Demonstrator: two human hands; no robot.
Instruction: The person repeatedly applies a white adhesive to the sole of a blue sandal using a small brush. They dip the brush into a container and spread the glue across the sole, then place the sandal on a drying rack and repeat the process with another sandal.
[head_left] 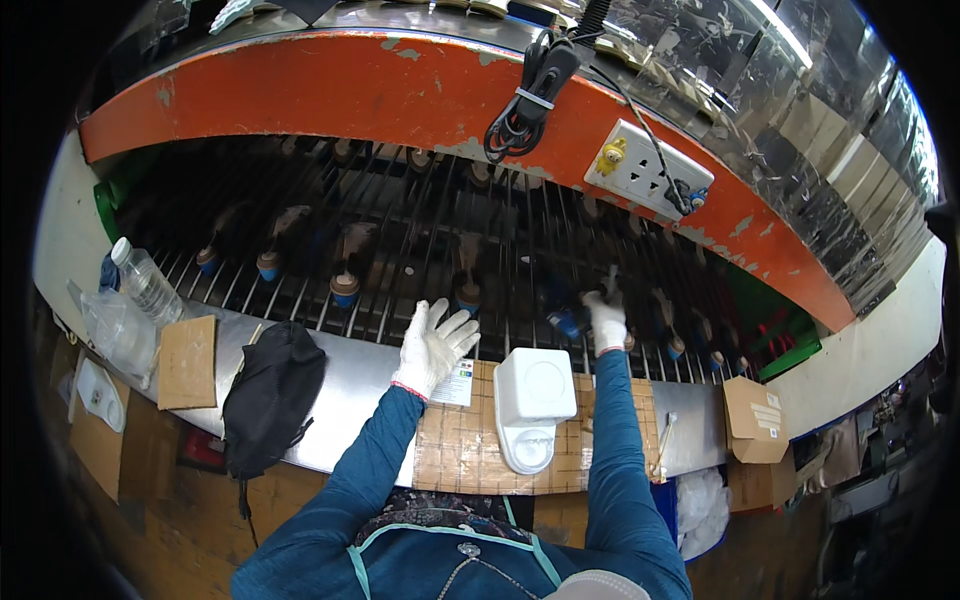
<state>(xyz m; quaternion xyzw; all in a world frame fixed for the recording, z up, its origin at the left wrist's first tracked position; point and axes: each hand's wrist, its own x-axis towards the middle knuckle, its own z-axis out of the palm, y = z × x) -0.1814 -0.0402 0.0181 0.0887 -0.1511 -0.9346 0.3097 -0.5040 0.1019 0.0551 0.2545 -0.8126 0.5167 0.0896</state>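
My left hand (437, 345), in a white knitted glove, is raised palm up with its fingers apart and holds nothing. A blue-and-brown rounded piece (467, 298) is just beyond its fingertips. My right hand (606, 322), gloved too, reaches to the row of metal rods (500, 310) with its fingers curled in. Something dark and blurred is at its fingers, and I cannot make out its kind. Left of that hand is a dark piece with a blue end (563, 322). A white moulded plastic piece (535, 395) lies between my forearms on a taped cardboard sheet (455, 445).
More blue-and-brown pieces (344, 290) sit along the rods, below an orange beam (330, 85) with a power strip (650, 168) and bundled black cable (535, 95). At left are a clear bottle (148, 283), cardboard (187, 362) and black cloth (275, 390); at right, an open carton (755, 420).
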